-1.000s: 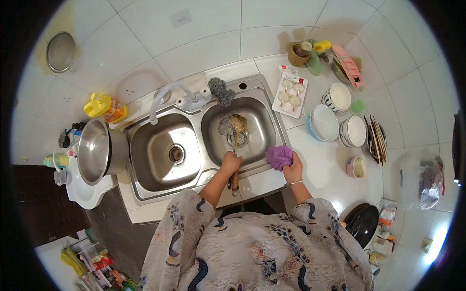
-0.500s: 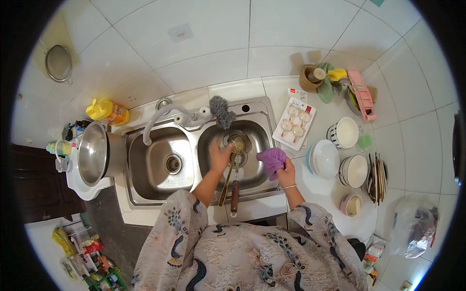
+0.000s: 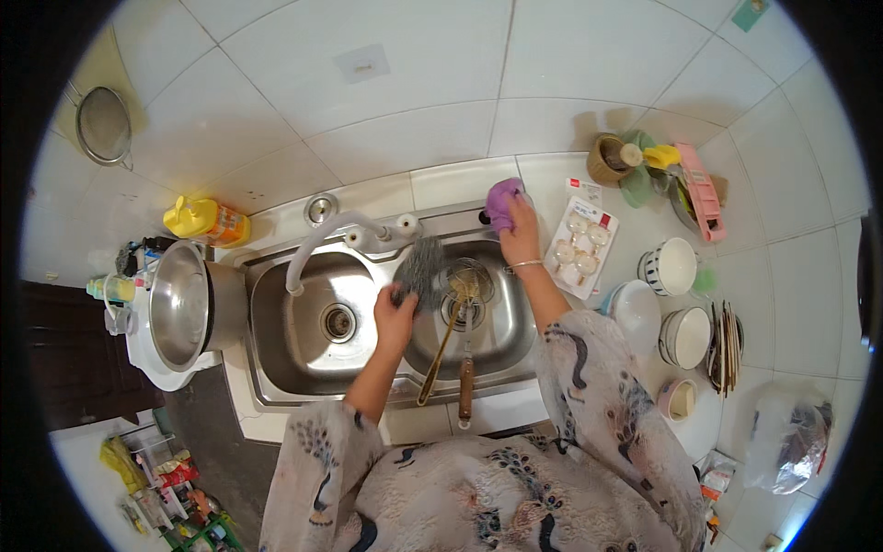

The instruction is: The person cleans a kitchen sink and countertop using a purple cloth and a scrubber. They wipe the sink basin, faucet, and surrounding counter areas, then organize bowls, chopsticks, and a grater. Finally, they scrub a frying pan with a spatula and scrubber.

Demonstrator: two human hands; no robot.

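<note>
My left hand (image 3: pixel 395 316) is closed on a grey, fuzzy scouring pad (image 3: pixel 420 272), held over the divider between the two basins. At the back rim of the sink, my right hand (image 3: pixel 522 235) grips a bunched purple cloth (image 3: pixel 502 204) beside a dark round hole. Below and between the hands, a wire skimmer (image 3: pixel 469 279) with a wooden handle lies in the right basin (image 3: pixel 513 317), its handle over the front rim. Alongside it rests a long brass-coloured handle (image 3: pixel 439 361); its head overlaps the skimmer's, so its kind is unclear.
A curved grey faucet (image 3: pixel 308 248) reaches over the left basin (image 3: pixel 294 354). Left of it stand a large metal pot (image 3: pixel 223 308) and a yellow bottle (image 3: pixel 204 221). On the right counter are a pack of round white items (image 3: pixel 581 247), several bowls (image 3: pixel 670 267) and chopsticks (image 3: pixel 728 345).
My left hand has taken hold of the grey pad, which lay behind the right basin, and brought it forward. My right hand has carried the purple cloth from the basin's right edge to the back rim.
</note>
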